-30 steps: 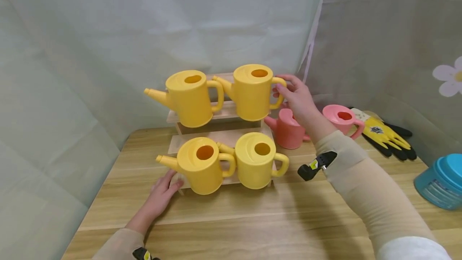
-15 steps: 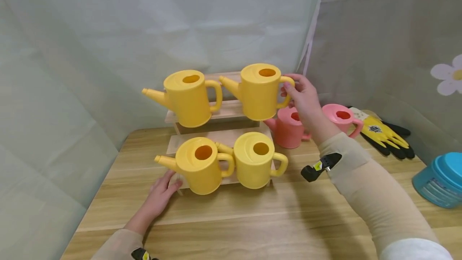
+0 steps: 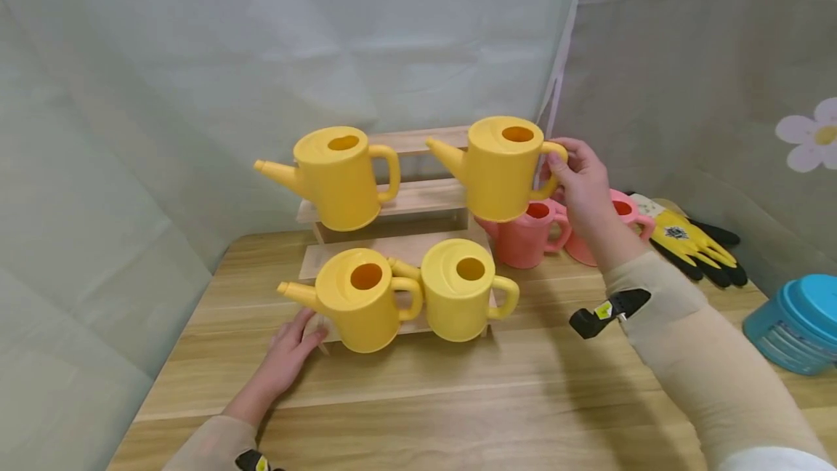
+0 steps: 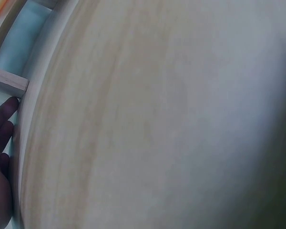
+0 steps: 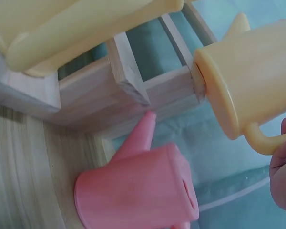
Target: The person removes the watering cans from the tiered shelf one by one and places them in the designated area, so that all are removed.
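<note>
My right hand grips the handle of a yellow watering can, held upright at the right end of the wooden rack's upper part. In the right wrist view, this watering can overlaps the rack's end, so I cannot tell whether they touch. My left hand rests at the rack's lower left corner; in the left wrist view, its fingers lie against a wooden strut. Another yellow watering can stands on the upper left. Two more, a left watering can and a paler watering can, stand below.
Behind and below my right forearm stand two pink watering cans, one nearer the rack and one partly hidden. Yellow-black gloves and a blue tub lie farther right on the wooden table. Fabric hangs behind.
My right hand has moved right with the yellow watering can, away from the upper left one, uncovering more of the rack and a pink can. My left hand has stayed at the corner.
</note>
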`<state>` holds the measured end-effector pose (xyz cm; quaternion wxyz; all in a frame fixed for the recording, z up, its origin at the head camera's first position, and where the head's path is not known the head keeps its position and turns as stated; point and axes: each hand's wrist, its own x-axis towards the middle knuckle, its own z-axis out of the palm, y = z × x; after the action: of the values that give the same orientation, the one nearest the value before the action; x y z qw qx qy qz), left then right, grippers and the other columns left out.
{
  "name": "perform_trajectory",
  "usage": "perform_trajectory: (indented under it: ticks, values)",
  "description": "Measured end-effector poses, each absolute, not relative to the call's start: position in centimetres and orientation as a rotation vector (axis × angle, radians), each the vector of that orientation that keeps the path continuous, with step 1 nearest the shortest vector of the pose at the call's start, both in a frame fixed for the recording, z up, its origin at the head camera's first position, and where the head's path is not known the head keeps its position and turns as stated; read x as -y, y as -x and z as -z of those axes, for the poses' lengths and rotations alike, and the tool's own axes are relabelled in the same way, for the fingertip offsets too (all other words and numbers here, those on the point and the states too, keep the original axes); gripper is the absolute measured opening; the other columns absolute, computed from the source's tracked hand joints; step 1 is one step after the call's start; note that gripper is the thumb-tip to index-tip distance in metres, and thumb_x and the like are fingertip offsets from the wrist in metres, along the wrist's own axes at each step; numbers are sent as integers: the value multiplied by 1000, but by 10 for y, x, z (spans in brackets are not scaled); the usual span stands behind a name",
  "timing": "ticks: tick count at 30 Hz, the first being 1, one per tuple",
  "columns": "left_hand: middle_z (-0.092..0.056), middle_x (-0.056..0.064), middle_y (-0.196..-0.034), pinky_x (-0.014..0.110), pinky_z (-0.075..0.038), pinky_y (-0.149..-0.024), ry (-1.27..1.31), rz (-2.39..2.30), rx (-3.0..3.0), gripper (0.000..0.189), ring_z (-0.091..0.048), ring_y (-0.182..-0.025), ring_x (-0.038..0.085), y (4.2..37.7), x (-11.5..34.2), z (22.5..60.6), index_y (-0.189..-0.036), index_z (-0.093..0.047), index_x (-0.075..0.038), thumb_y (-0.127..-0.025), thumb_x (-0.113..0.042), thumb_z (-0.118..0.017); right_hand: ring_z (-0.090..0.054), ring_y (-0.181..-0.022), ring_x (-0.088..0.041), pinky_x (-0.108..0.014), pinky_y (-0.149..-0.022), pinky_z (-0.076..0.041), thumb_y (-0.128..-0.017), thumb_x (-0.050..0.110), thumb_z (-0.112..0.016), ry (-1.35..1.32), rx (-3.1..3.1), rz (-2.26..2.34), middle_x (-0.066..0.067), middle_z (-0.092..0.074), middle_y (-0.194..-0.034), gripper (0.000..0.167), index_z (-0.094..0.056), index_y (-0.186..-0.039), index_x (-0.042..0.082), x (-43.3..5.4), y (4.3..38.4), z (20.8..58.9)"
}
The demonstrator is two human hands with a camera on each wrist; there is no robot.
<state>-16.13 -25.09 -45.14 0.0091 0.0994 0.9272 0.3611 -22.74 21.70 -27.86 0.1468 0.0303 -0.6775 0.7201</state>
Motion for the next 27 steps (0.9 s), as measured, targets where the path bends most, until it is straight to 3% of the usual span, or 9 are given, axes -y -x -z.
perform_trajectory:
  ticks: [5, 15, 23, 27]
  values:
    - [-38, 24, -141, 63, -15, -95, -318, -1132, -2898, 57, -29, -126, 45, 162, 252, 453, -145, -31, -13, -98, -43, -41, -52, -85, -18, -21, -60, -41, -86, 30, -61, -115, 1832, -2121, -6, -54, -93, 34, -56, -117, 17, -229, 221, 282]
    - [-42, 25, -138, 62, -18, -94, -311, -1127, -2907, 55, -32, -124, 43, 163, 253, 453, -145, -31, -16, -98, -43, -42, -51, -72, -16, -19, -51, -36, -86, 23, -62, -197, 1660, -2225, -5, -56, -83, 26, -58, -109, 12, -251, 205, 295]
    - [-43, 26, -137, 62, -17, -95, -336, -1139, -2914, 54, -33, -122, 43, 163, 253, 453, -144, -32, -15, -98, -40, -43, -56, -76, -17, -20, -62, -50, -89, 17, -60, -288, 1601, -2340, -7, -57, -88, 23, -56, -110, 8, -269, 190, 316]
    - [-42, 25, -138, 62, -17, -95, -333, -1133, -2915, 54, -33, -123, 43, 164, 253, 454, -144, -32, -15, -98, -41, -43, -59, -74, -18, -21, -62, -50, -92, 12, -55, -366, 1567, -2361, -9, -58, -87, 17, -58, -108, 5, -274, 186, 329]
